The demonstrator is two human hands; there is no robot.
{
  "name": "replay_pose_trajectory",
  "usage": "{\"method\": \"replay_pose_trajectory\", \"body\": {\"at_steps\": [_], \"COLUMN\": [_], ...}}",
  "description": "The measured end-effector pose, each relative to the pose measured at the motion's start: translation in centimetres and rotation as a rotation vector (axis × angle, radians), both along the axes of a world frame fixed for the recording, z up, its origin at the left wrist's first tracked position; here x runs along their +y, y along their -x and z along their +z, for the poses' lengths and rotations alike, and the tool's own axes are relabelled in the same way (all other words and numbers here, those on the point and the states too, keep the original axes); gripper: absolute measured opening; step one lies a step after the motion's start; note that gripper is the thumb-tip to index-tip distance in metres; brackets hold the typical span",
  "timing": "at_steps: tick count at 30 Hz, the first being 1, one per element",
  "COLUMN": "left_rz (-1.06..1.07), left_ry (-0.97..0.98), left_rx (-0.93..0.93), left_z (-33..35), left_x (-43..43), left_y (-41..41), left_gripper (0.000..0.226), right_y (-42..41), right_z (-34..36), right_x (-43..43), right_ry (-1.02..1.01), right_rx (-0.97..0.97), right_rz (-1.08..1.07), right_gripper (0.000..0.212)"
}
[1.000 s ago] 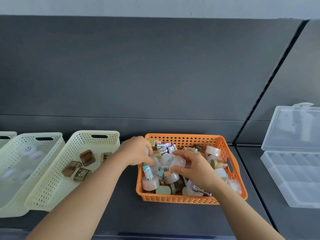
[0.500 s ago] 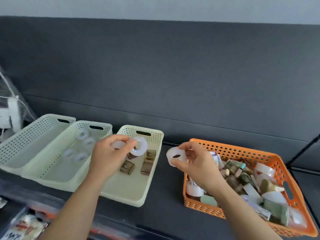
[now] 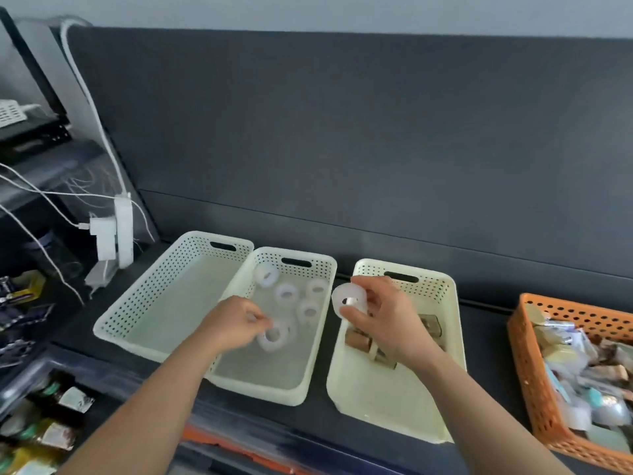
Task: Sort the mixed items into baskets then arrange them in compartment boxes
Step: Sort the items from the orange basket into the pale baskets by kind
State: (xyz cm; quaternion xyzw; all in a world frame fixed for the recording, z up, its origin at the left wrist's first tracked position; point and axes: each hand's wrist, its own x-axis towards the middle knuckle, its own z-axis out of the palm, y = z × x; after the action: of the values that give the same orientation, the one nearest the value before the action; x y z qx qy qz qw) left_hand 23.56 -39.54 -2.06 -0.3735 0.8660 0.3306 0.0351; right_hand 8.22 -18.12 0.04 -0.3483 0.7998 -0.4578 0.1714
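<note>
- You're sorting tape rolls (image 3: pixel 286 293) into the middle basket (image 3: pixel 322 269).
- Left hand (image 3: pixel 236 323) is at one roll (image 3: pixel 274 335); blur hides whether it grips.
- Right hand (image 3: pixel 383 313) pinches another roll (image 3: pixel 346 299); carry it left over the rim.

No text, brand, number or sign can be read anywhere. The small packets (image 3: pixel 561 337) heaped in the orange basket (image 3: pixel 534 382) at the right carry print, but it is blurred past reading. The bottles (image 3: pixel 68 399) below the bench at the near left wear pale labels, and the packages (image 3: pixel 20 293) at the far left show coloured printing. No letters can be made out on either.
</note>
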Motion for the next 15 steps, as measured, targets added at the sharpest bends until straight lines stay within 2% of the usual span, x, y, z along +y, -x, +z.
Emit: {"method": "replay_pose_trajectory", "body": {"at_steps": [2,4,7,9,12,15], "left_rz": [-0.146,-0.237,-0.192,-0.110,-0.096,-0.160], "left_ry": [-0.048,-0.125,-0.157,-0.180,-0.302,-0.200], "left_rx": [-0.094,-0.129,-0.025,0.088,0.090,0.077], "left_z": [-0.4,-0.4,0.1,0.6,1.0,0.0], "left_x": [-0.9,-1.9,-3.0,-3.6,-4.7,-5.3], "left_y": [0.3,0.5,0.9,1.5,2.3,3.0], "left_gripper": [0.016,0.029,0.045,0.040,0.025,0.022], "right_y": [-0.7,-1.0,-1.3,-1.3,-1.1,-0.9], "right_z": [-0.4,-1.0,-1.5,-1.6,-2.0,-2.4], "right_x": [-2.0,-3.6,-5.5,-6.7,-8.6,-10.1], "right_ry": [-0.025,-0.067,-0.165,-0.220,-0.302,-0.431], "right_rx": [0.028,0.075,0.119,0.157,0.220,0.330], "right_rz": [0.005,0.002,0.005,0.022,0.058,0.105], "right_gripper": [0.044,0.049,0.055,0.056,0.057,0.056]}}
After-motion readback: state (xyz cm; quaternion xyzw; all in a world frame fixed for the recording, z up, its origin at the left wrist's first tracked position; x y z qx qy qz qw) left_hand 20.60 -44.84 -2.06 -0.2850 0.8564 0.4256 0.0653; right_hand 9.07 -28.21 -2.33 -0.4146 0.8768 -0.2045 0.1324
